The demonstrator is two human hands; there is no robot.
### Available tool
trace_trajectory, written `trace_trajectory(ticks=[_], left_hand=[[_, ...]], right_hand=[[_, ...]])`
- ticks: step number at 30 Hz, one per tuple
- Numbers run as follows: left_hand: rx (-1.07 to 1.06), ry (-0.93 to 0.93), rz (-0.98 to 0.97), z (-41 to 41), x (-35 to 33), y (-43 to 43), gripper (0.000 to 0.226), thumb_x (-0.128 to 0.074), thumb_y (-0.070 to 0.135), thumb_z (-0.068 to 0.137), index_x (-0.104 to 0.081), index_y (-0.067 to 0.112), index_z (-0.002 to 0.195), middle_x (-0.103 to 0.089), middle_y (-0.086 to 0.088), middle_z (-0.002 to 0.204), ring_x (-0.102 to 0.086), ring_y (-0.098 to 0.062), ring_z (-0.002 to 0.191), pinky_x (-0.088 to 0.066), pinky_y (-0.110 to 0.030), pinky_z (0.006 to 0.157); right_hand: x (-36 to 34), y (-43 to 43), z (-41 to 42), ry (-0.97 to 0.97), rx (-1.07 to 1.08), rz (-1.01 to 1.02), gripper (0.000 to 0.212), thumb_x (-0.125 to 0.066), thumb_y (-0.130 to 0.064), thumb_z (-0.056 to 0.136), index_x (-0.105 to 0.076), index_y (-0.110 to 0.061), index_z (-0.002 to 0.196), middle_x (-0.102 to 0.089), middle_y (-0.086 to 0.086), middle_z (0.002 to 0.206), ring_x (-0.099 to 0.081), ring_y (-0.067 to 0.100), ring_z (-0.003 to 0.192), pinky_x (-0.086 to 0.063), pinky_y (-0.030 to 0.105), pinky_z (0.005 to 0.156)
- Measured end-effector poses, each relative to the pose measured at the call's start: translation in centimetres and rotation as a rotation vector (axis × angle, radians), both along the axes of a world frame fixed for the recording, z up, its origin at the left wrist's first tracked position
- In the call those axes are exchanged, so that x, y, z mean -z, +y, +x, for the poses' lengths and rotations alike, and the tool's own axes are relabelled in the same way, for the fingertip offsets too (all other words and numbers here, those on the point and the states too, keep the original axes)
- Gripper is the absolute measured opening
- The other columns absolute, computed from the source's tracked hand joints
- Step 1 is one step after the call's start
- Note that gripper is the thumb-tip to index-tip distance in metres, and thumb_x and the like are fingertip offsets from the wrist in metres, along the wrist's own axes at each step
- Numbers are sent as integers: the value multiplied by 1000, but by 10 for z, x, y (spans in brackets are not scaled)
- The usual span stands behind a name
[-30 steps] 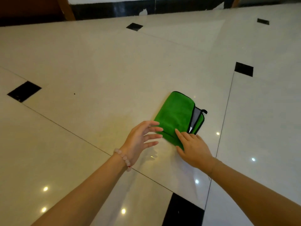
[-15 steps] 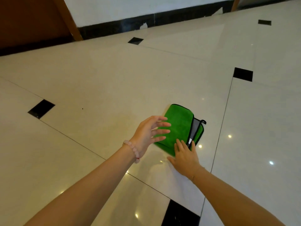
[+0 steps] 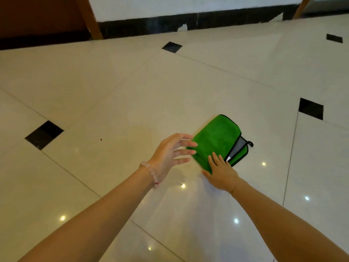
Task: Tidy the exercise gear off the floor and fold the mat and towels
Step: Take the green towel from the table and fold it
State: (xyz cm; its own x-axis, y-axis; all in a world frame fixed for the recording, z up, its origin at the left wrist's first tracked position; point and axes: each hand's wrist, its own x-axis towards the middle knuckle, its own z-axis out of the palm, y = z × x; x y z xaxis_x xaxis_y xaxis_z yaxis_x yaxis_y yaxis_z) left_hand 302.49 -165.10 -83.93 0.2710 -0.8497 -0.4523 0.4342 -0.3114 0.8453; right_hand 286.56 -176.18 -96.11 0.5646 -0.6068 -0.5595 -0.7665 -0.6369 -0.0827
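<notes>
A folded green towel (image 3: 217, 138) with black trim and a grey inner face lies flat on the pale tiled floor, right of centre. My right hand (image 3: 221, 171) rests flat with its fingers spread on the towel's near corner. My left hand (image 3: 170, 152), with a bead bracelet on the wrist, hovers open just left of the towel, its fingertips at the towel's left edge. Neither hand grips anything.
The glossy cream floor (image 3: 113, 101) has small black inset tiles (image 3: 44, 134). A white wall with a dark skirting (image 3: 188, 21) runs along the far side, with a brown wooden door and frame (image 3: 88, 17) at the far left.
The view has tilted up, showing more of the wall. My right hand has slid a little onto the towel's near corner; my left hand stays hovering at its left edge.
</notes>
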Motion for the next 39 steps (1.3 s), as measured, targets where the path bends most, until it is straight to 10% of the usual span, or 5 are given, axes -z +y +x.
trace_trajectory(ticks=[19, 29, 39], left_hand=[[-112, 55, -6, 152, 9, -112, 25, -40, 24, 98, -63, 15, 96, -69, -2, 89, -65, -18, 80, -49, -33, 75], [-308, -20, 14, 225, 51, -96, 27, -37, 22, 99, -63, 14, 96, -69, -3, 89, -65, -19, 80, -49, -36, 77], [-377, 32, 47, 228, 78, -111, 26, -38, 24, 98, -62, 13, 97, -67, -4, 90, -65, -19, 81, -50, -37, 79]], right_hand=[[-9, -149, 172, 13, 84, 131, 63, -23, -39, 102, 0, -6, 150, 9, 11, 158, 4, 31, 145, -8, 40, 116], [24, -174, 328, -142, -243, 10, 55, -24, -30, 103, -5, -9, 150, 2, 6, 159, 3, 29, 146, -12, 49, 116], [28, -118, 281, -229, -389, -79, 55, -23, -31, 99, -21, -8, 148, -18, 9, 157, -18, 33, 143, -26, 49, 113]])
